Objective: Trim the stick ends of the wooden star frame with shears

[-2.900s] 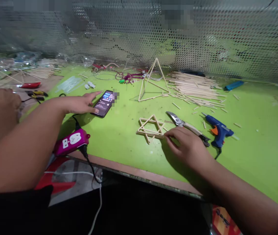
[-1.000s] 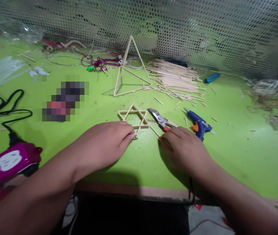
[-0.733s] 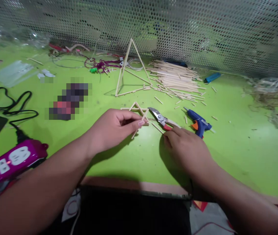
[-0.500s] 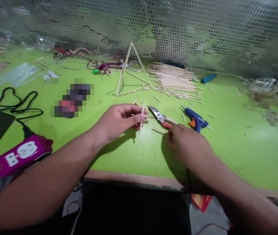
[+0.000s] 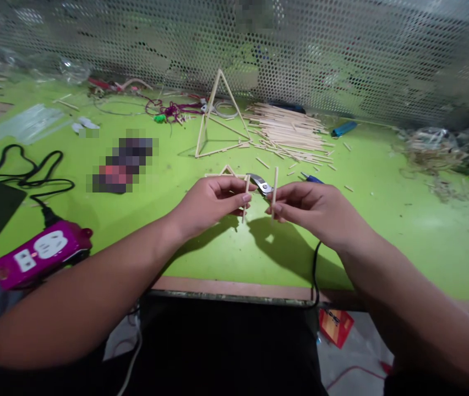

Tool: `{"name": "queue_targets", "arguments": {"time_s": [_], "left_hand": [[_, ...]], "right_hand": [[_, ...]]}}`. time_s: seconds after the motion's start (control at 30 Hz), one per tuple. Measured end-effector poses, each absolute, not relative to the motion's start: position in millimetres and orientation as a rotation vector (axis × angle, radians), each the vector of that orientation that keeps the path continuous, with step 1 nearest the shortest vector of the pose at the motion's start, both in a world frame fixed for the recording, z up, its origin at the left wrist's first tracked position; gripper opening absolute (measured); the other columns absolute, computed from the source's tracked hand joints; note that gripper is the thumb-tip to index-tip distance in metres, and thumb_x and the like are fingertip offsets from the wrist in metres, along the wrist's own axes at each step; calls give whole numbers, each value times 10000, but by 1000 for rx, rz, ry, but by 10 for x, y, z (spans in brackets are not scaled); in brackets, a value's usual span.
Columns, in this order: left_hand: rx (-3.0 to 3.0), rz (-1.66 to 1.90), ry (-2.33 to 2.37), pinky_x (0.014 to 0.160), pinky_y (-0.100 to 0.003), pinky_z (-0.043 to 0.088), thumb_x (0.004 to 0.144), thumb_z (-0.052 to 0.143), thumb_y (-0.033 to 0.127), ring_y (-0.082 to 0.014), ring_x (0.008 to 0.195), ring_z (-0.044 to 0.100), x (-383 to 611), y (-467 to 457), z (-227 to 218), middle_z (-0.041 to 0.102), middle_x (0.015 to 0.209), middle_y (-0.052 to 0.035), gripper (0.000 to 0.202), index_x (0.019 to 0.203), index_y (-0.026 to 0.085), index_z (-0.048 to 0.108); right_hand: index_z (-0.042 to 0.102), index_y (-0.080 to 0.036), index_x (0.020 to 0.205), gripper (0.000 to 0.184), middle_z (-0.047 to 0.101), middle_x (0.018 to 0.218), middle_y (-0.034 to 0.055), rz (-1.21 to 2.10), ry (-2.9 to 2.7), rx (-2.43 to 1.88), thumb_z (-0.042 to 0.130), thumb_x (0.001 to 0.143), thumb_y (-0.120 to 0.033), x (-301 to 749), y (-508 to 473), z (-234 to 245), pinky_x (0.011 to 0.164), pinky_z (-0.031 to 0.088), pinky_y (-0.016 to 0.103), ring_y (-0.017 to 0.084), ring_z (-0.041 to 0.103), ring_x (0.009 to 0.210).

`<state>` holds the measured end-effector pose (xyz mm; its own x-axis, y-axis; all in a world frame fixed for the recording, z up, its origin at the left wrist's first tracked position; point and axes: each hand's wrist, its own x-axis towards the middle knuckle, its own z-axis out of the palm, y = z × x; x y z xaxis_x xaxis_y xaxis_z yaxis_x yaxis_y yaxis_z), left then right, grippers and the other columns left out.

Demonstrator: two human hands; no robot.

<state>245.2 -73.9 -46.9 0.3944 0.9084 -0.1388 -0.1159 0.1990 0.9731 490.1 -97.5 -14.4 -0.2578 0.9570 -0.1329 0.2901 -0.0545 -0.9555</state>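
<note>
My left hand (image 5: pixel 218 203) pinches a short wooden stick (image 5: pixel 245 201), held nearly upright over the table. Facing it, my right hand (image 5: pixel 311 212) pinches a second short stick (image 5: pixel 274 192), also nearly upright, with a small gap between the two. Pruning shears (image 5: pixel 261 184) lie behind the hands; their blade shows, and the handles are hidden by my right hand. A small stick frame (image 5: pixel 227 168) peeks out behind my left hand. Only the nozzle end of a blue glue gun (image 5: pixel 312 179) shows beyond my right hand.
A stick pyramid (image 5: pixel 223 146) stands farther back, beside a pile of sticks (image 5: pixel 290 126). A blue cutter (image 5: pixel 344 129) lies to the right. At left are a purple power strip (image 5: pixel 44 253) and clear glue sticks (image 5: pixel 30 124). A perforated metal screen (image 5: pixel 176 38) borders the back.
My right hand has picked up a short stick from the table and raised it beside the one in my left hand. My left hand keeps its stick.
</note>
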Motion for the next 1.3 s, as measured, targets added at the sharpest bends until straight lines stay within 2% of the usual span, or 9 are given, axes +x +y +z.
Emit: {"name": "queue_targets", "arguments": {"time_s": [0.17, 0.3, 0.47, 0.53, 0.67, 0.77, 0.93, 1.07, 1.3], "left_hand": [[1095, 896, 881, 844, -376, 674, 761, 993, 345, -214, 947, 785, 2480, -759, -477, 843, 1165, -106, 350, 1061, 202, 883], [1039, 867, 842, 865, -377, 676, 706, 1022, 336, -224, 947, 799, 2514, -768, -498, 856, 1092, -107, 388, 1036, 183, 887], [1088, 840, 873, 884, -357, 665, 726, 1010, 336, -209, 906, 798, 2535, -777, -522, 860, 991, -84, 336, 1001, 180, 894], [1171, 859, 896, 915, -383, 665, 740, 1001, 353, -230, 934, 803, 2534, -784, -531, 863, 1016, -90, 326, 995, 179, 896], [1359, 929, 985, 1009, -413, 647, 802, 955, 348, -258, 1025, 812, 2540, -834, -535, 873, 1055, -96, 250, 981, 182, 900], [1444, 934, 1034, 961, -398, 662, 858, 904, 345, -255, 997, 820, 2565, -891, -539, 877, 1038, -96, 221, 1009, 182, 900], [1562, 923, 1019, 912, -351, 658, 904, 852, 312, -232, 936, 819, 2612, -923, -583, 879, 1016, -82, 173, 1017, 191, 900], [1649, 912, 1055, 883, -337, 646, 920, 831, 311, -231, 919, 810, 2623, -909, -595, 877, 1010, -72, 151, 1004, 206, 899], [1700, 879, 1067, 855, -306, 628, 932, 818, 299, -217, 901, 801, 2637, -904, -592, 875, 993, -61, 143, 1004, 203, 895]], "right_hand": [[859, -189, 1010, 302, 825, 850, 61, 1278, -1583, -1326, 869, 857, -449, 4721, -1000, -335, 623, 553, 303, 157, 692, 680], [874, -199, 1025, 298, 843, 882, 68, 1240, -1602, -1337, 856, 876, -456, 4669, -1039, -447, 655, 562, 318, 175, 721, 717], [867, -195, 965, 260, 830, 845, 58, 1161, -1676, -1386, 821, 905, -444, 4654, -1061, -513, 635, 533, 318, 172, 703, 679], [861, -192, 934, 233, 819, 808, 50, 1097, -1718, -1407, 807, 912, -418, 4649, -1062, -515, 615, 513, 311, 168, 687, 659], [840, -202, 886, 178, 828, 855, 53, 940, -1821, -1356, 810, 912, -375, 4699, -1066, -443, 691, 556, 326, 192, 730, 759], [826, -221, 878, 158, 818, 846, 49, 796, -1853, -1360, 816, 926, -372, 4797, -1078, -332, 675, 572, 334, 192, 722, 741], [850, -272, 1023, 112, 839, 972, 55, 689, -1919, -1197, 791, 971, -351, 4878, -1087, -238, 766, 621, 387, 218, 752, 845], [854, -263, 1003, 78, 830, 934, 41, 739, -1969, -1059, 784, 974, -284, 4836, -1069, -306, 769, 608, 371, 203, 751, 835], [846, -236, 939, 82, 827, 896, 46, 712, -1929, -1096, 776, 977, -256, 4806, -1037, -367, 731, 586, 351, 195, 751, 801]]}}
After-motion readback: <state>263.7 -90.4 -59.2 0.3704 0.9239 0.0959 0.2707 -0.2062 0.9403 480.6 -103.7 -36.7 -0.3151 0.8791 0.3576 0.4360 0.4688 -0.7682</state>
